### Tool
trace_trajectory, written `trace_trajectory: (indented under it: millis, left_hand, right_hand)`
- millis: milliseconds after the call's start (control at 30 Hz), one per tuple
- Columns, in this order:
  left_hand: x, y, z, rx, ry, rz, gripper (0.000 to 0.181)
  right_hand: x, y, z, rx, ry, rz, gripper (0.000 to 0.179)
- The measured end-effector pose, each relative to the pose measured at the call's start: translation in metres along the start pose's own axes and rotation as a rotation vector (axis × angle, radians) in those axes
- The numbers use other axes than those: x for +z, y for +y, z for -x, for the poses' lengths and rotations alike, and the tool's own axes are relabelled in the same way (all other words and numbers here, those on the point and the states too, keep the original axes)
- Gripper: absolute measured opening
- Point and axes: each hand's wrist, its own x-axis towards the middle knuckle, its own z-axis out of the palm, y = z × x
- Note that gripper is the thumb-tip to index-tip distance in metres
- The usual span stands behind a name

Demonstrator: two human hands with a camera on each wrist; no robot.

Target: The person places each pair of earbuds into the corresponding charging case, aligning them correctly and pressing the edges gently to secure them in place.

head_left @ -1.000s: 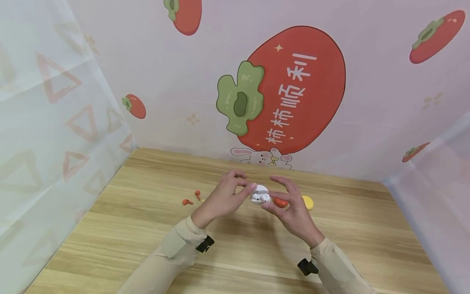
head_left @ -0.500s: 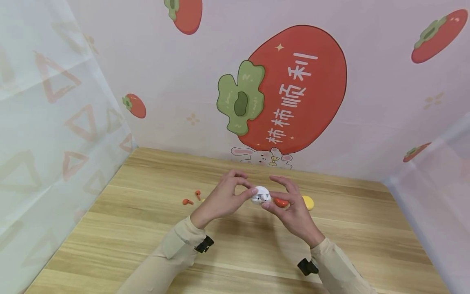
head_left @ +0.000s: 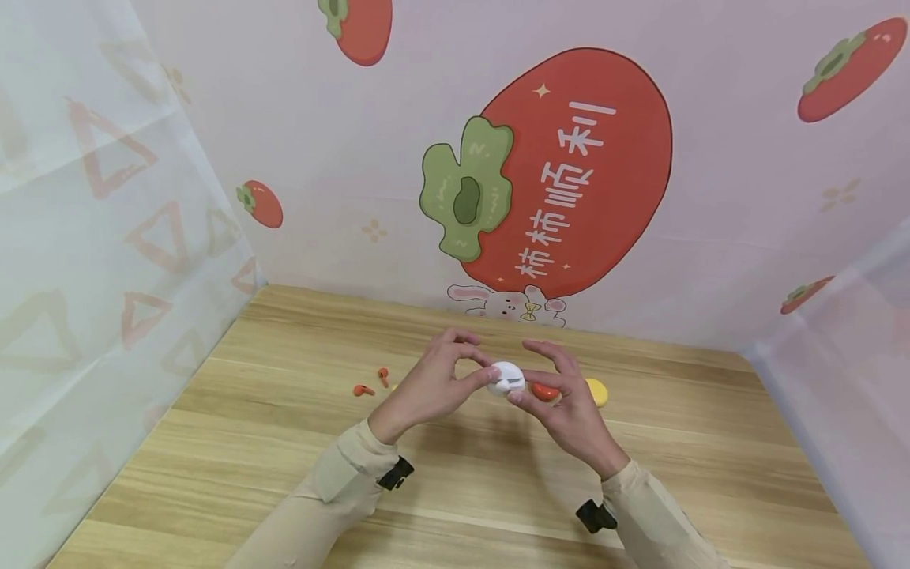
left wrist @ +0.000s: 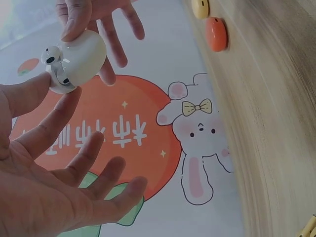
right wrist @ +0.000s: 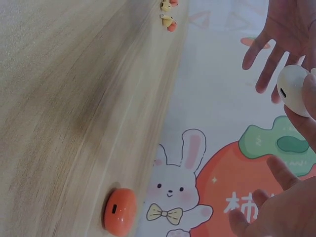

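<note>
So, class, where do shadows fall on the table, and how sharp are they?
Head view: soft-edged shadow below the white case; right wrist view: a broad, blurry dark patch across the table; left wrist view: shadows hard to tell.

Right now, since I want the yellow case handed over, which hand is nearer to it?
Right: the right hand is just left of the yellow case in the head view; the left hand is farther off, across the white case that both hands pinch.

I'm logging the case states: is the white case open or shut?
Partly open: in the left wrist view, the white case has a gap with earbuds showing.
</note>
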Motion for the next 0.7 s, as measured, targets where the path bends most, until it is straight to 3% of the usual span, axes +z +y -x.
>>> trace_trajectory:
  millis: [400,700]
  left_hand:
    - [-0.0004,-0.0023,-0.0008,0.016,-0.001,-0.001,0.026]
    - [-0.0004,-0.0024,-0.0014,-0.029,-0.015,0.004,0.032]
  right_hand:
    - [0.0010,0.0000,0.0007,-0.025,0.002,-0.021,0.027]
    - [0.0025,0.0007,0.0000,-0.046,0.009,-0.029,0.027]
